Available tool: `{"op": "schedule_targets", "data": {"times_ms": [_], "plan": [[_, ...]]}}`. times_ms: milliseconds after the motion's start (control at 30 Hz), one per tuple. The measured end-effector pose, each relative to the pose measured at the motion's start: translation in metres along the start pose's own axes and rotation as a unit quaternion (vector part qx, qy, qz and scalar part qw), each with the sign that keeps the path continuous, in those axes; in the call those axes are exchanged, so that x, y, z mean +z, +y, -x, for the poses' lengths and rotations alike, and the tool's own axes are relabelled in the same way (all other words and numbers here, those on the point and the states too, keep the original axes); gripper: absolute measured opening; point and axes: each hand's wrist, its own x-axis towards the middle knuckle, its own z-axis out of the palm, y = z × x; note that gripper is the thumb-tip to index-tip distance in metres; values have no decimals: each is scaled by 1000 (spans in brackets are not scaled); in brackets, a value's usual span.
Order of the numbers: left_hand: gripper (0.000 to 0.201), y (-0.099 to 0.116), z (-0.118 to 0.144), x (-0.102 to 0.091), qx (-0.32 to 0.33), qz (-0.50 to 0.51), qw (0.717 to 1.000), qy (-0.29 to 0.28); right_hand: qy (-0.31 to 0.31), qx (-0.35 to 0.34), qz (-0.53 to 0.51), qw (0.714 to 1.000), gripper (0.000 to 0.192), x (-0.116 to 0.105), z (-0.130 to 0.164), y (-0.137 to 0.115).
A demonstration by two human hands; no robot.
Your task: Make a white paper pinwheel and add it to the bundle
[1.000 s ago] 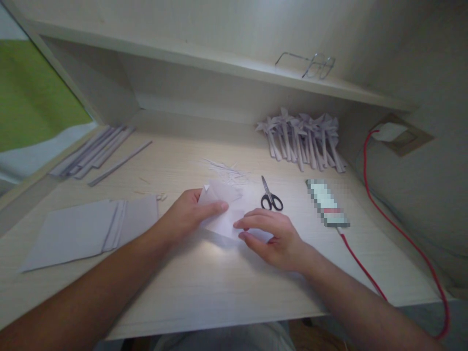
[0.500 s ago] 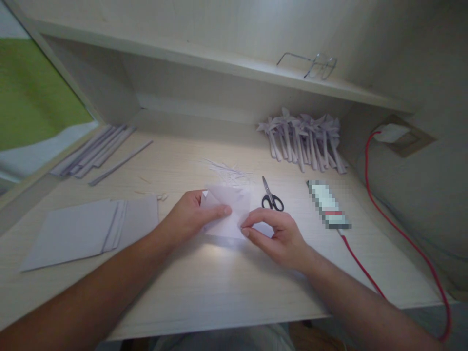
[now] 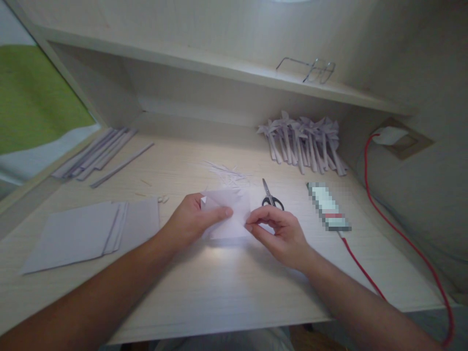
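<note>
A small white square of paper [image 3: 239, 210] is held up over the middle of the desk, with a small folded tip at its upper left corner. My left hand [image 3: 193, 217] grips it from the left, thumb lying across the front and the other fingers behind. My right hand [image 3: 281, 235] is closed in a pinch at the paper's right edge; whether anything else is between those fingertips is too small to see. Behind the right hand lie black-handled scissors [image 3: 270, 195]. Thin white paper strips [image 3: 228, 173] are scattered just beyond the square.
Several paper pinwheels [image 3: 302, 139] lie at the back right. On the left are rolled paper sticks [image 3: 106, 151] and stacked paper sheets [image 3: 76, 229]. A phone [image 3: 329, 207] on a red cable [image 3: 361, 268] lies at right. Glasses [image 3: 318, 70] rest on the shelf [image 3: 183, 56].
The right hand's pinch has shifted slightly right along with the paper's edge. The left hand keeps its hold. The whole view has tilted up a little.
</note>
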Motion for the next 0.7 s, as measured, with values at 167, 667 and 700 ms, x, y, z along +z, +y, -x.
{"op": "schedule_targets", "data": {"times_ms": [167, 667, 700], "plan": [[23, 1, 1, 2, 24, -20, 999, 20, 19, 29, -32, 999, 9, 0, -3, -1], [26, -8, -7, -8, 68, -96, 992, 36, -7, 49, -67, 997, 16, 6, -16, 7], [27, -4, -7, -10, 72, -96, 992, 42, -6, 44, -65, 997, 15, 5, -20, 6]]}}
